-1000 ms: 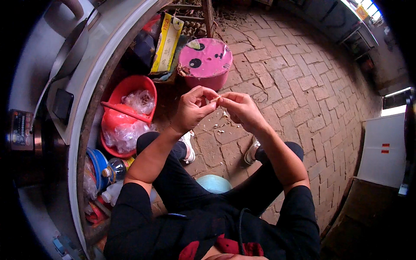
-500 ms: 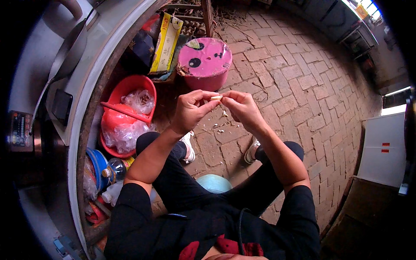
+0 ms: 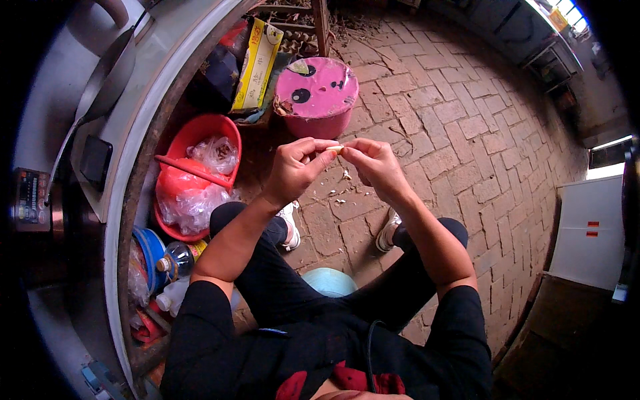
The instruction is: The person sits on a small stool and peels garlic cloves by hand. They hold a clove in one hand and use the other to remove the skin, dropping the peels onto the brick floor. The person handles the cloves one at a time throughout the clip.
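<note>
Brick floor [image 3: 460, 167]; pale piece [image 3: 336, 149], long axis crosswise; left hand [image 3: 293, 165], right hand [image 3: 377, 168], each grip pinched shut on one end.

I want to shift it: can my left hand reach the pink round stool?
Probably yes: nothing visible stands between the left hand and the pink round stool just beyond it, though that hand holds a small pale piece.

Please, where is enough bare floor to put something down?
The widest bare patch: brick floor between the right forearm and the white panel. Crowded: at left, red basket and bottles; ahead, the pink cylinder. White scraps lie ahead of the shoes.
</note>
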A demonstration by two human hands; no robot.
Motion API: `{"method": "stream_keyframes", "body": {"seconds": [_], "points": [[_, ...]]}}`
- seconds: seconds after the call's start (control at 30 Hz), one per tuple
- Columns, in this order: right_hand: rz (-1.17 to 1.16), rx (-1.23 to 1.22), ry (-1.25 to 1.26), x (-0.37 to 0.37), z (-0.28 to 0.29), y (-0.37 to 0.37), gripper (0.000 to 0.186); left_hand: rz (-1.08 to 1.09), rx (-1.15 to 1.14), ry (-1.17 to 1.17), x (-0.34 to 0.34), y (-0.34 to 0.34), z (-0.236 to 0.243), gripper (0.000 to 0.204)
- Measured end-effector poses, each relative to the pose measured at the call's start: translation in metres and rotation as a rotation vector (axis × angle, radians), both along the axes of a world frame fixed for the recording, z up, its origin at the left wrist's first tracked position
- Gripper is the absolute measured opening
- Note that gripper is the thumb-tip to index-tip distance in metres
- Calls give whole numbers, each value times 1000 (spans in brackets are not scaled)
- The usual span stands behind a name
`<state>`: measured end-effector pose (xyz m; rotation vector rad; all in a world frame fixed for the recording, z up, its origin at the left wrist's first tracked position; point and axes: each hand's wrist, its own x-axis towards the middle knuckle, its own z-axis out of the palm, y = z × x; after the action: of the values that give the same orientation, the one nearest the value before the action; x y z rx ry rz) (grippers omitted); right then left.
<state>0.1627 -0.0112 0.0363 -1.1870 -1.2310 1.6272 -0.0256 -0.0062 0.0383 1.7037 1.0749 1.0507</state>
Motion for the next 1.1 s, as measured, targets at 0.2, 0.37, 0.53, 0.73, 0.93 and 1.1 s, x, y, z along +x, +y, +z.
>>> {"method": "stream_keyframes", "body": {"seconds": [0.2,0.37,0.53,0.73,0.93,1.1], "points": [[-4,17,10,1,-3,0,22,-38,-165,-116,1,-1,1,18],[-9,-14,57,0,-2,0,22,-21,-130,-105,1,-1,0,19],[7,18,34,-1,-3,1,22,-25,-115,-107,0,-1,0,19],[4,42,-24,0,-5,2,23,-32,-186,-148,0,-1,-4,19],[-7,86,-57,0,-6,2,22,-49,-241,-206,1,1,-6,19],[-14,15,9,0,0,1,22,-23,-181,-205,2,-1,-5,19]]}}
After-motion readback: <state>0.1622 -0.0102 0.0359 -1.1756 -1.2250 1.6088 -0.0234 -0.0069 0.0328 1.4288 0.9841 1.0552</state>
